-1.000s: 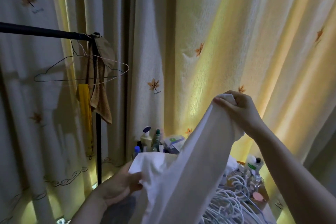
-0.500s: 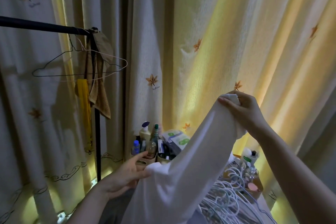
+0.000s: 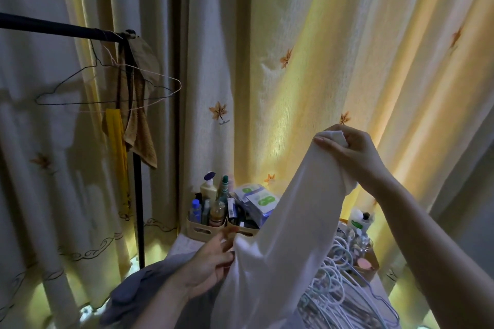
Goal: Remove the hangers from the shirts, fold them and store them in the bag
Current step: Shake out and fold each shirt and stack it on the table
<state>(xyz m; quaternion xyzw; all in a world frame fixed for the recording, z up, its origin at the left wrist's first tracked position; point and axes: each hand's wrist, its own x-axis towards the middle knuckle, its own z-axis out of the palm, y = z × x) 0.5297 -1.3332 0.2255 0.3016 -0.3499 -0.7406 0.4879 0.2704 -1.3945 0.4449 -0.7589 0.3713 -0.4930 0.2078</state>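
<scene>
- The white shirt is held in the air beside the hanger pile, its long axis slanted from upper right to lower left. It is judged light and limp (best taken at the seams).
- Its upper end is gripped, bunched, by the right hand.
- Its lower fold is touched by the left hand; a pinch cannot be told.

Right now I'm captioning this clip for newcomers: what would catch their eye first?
A white shirt is held up in the middle, with the right hand gripping its top and the left hand touching its lower fold. Behind it glows a yellow-lit curtain, and a pile of white hangers lies at lower right.
</scene>
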